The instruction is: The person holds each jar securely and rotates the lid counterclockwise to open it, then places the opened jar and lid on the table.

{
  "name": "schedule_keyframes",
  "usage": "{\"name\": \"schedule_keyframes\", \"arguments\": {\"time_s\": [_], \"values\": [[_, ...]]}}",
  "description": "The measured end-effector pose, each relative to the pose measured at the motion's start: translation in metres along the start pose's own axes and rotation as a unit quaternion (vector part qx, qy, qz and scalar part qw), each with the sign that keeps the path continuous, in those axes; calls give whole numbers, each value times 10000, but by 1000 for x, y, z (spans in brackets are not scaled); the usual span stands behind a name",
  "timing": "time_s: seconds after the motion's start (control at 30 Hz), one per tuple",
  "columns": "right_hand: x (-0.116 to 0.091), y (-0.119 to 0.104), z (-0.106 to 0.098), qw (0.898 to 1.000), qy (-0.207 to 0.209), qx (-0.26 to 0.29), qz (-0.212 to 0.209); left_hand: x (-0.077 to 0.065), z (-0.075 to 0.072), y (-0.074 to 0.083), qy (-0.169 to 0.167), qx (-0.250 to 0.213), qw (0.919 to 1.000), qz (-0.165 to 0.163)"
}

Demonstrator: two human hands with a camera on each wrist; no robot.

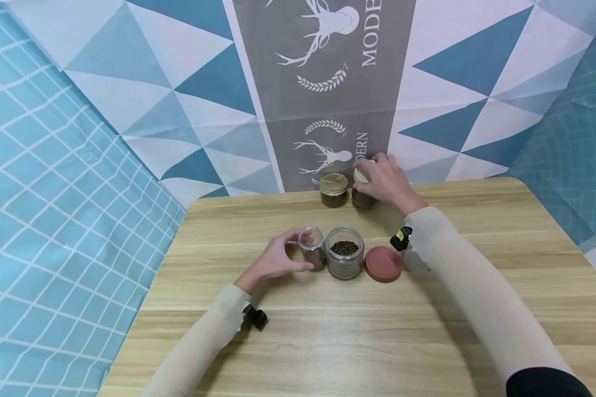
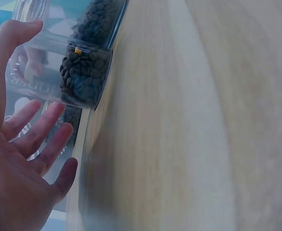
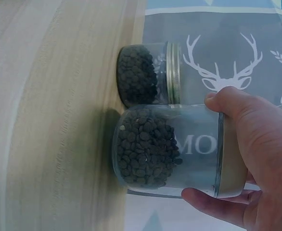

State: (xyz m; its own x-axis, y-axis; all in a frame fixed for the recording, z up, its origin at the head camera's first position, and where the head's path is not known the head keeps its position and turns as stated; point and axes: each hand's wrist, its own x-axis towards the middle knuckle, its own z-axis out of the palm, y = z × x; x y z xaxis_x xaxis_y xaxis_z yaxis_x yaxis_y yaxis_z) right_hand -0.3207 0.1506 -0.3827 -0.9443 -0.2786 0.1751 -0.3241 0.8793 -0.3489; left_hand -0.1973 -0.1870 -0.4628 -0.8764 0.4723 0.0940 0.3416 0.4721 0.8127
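Beige sleeves [image 1: 482,298] are crossing the wood table [image 1: 338,353]. Left hand [image 1: 277,256] is holding its fingers relaxed, spread around small lidless jar [image 1: 315,258]; contact pressure unclear. Large lidless jar [image 1: 345,268] is standing just beside it. Right hand [image 1: 388,181] is gripping pale-lidded jar [image 3: 146,149] by its lid, fingers curled, next to gold-lidded jar [image 1: 334,190] at back edge.

Left hand [image 1: 283,255]: thumb and fingers spread about a small glass jar [image 1: 315,256] with dark contents. On this jar's far side from those fingers: an open larger jar [image 1: 345,267] holding dark pellets, then a red lid [image 1: 383,264] lying flat. Right hand [image 1: 386,182]: fingers grip a pale-lidded jar [image 1: 363,199]. Just left of these fingers: a gold-lidded jar [image 1: 334,196], upright. Beneath both hands' fingers: a wooden table [image 1: 328,342].
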Motion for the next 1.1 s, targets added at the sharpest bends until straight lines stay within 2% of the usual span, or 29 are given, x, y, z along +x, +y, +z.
{"name": "schedule_keyframes", "arguments": {"time_s": [0.3,0.5,0.8,1.1], "values": [[-3,-4,-20,9998,155,87,2,0,-4,-3,42,91,9999,-118],[-4,-9,-37,9993,364,74,-78,-3,-5,-2,66,276,9995,-127],[-6,-16,-65,9966,801,25,-212,-2,-10,-4,81,264,9993,-252],[-15,-18,-70,9914,1174,346,-465,-4,-11,-4,72,169,9996,-191]]}}
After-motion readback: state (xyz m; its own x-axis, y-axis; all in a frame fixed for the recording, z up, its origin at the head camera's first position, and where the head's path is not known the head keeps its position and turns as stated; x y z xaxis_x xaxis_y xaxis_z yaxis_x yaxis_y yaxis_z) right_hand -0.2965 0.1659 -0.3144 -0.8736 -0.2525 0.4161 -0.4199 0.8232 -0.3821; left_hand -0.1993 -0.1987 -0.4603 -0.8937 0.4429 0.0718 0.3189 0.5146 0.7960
